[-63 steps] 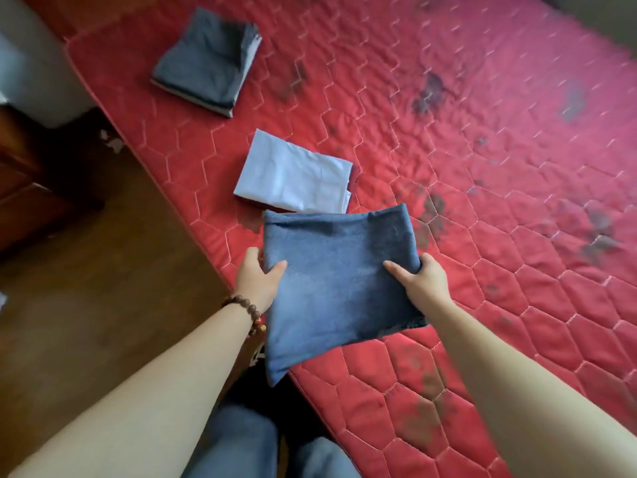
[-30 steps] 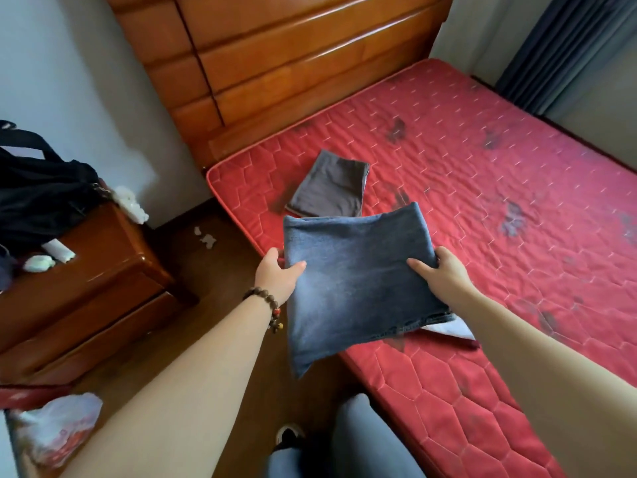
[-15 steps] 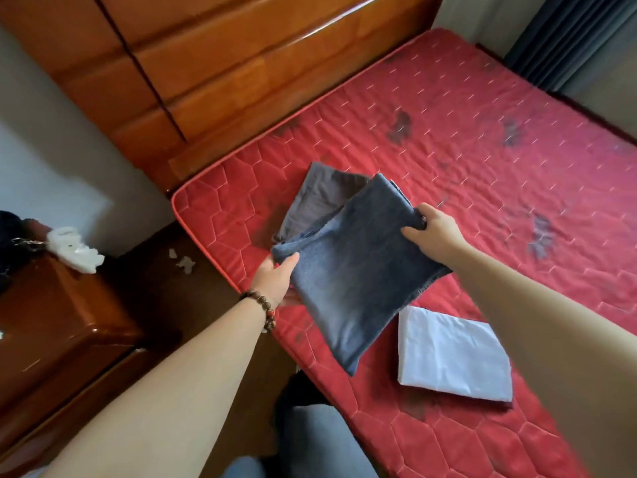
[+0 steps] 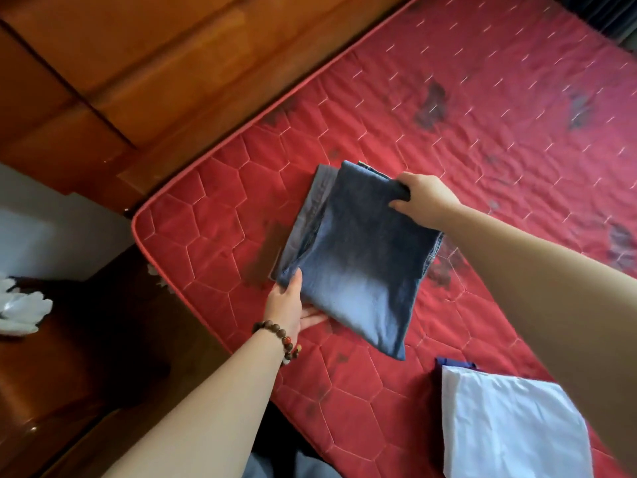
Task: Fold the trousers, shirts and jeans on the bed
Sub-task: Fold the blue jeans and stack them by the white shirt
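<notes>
Folded blue jeans (image 4: 358, 257) lie on top of the folded grey trousers (image 4: 312, 205), of which only a strip along the left edge shows, near the head corner of the red mattress (image 4: 482, 108). My left hand (image 4: 289, 305) holds the jeans' near left edge, thumb on top and fingers underneath. At the far right corner of the jeans my right hand (image 4: 422, 198) grips the fabric. A folded white shirt (image 4: 510, 426) lies on the mattress at the lower right.
A wooden headboard (image 4: 155, 63) runs along the mattress's far left side. To the left stands a dark wooden bedside cabinet (image 4: 51, 357) with a white object (image 4: 20, 308) on it. My legs show at the bottom edge.
Both hands carried the jeans from the near bed edge over to the grey trousers and lowered them onto that pile. The view swung towards the headboard.
</notes>
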`<state>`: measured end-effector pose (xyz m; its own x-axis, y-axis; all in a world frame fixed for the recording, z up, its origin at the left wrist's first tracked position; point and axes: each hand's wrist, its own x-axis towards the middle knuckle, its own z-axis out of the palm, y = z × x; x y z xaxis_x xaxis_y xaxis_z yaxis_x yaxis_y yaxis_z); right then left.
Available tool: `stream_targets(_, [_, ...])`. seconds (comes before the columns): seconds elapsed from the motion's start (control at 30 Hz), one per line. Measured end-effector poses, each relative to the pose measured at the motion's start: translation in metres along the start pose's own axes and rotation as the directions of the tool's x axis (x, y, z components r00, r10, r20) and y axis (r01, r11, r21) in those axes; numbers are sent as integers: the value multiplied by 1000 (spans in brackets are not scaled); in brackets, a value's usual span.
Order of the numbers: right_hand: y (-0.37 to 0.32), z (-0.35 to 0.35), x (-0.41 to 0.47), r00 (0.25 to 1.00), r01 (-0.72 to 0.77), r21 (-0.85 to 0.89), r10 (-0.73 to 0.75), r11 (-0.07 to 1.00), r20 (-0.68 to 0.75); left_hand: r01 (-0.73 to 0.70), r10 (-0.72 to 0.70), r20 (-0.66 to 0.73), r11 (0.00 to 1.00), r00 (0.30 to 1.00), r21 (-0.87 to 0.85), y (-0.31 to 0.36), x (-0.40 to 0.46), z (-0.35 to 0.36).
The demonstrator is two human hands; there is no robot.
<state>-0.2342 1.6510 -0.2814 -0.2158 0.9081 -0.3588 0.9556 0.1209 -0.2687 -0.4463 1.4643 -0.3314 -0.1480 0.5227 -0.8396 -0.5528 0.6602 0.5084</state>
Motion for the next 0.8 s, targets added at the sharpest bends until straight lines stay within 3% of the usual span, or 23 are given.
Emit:
stream_targets(0.13, [-10, 21, 58, 998, 41, -24, -40, 999, 48, 85, -84, 17, 991, 996, -108, -5, 45, -6])
stream_targets(0.2, [-13, 40, 80, 995, 32, -80, -25, 996, 92, 145, -145, -4, 989, 989, -21, -7, 65, -9])
stream_targets(0.27, [-7, 63, 89, 992, 3, -114, 12, 994, 129, 170, -163, -62, 977, 985, 128, -5, 83, -15])
stream_targets(0.33, [1, 86, 79, 996, -41, -64, 46, 997, 78, 119, -43, -215, 929, 976, 352, -3, 99, -25])
stream_targets(0.4, [10, 106, 60, 992, -113, 34, 114, 993, -48, 56, 228, -289, 688, 930, 723, 2, 107, -35])
stream_targets(0.47, [18, 126, 38, 957, -222, 166, 247, 961, -151, -48, 435, -166, 439, 885, 897, 10, 112, -39])
stream_targets(0.53, [24, 144, 17, 890, -370, 371, 439, 852, -122, -166, 435, 3, 338, 901, 927, 23, 128, -34])
stream_targets(0.63, [29, 173, -7, 798, -532, 576, 595, 621, 94, -235, 309, 131, 328, 942, 915, 37, 159, -21])
stream_targets(0.73, [26, 200, -23, 787, -541, 674, 585, 504, 194, -304, 329, 203, 292, 922, 907, 39, 180, -15])
stream_targets(0.8, [22, 211, -29, 768, -550, 708, 602, 444, 219, -342, 321, 227, 367, 919, 865, 36, 185, -15])
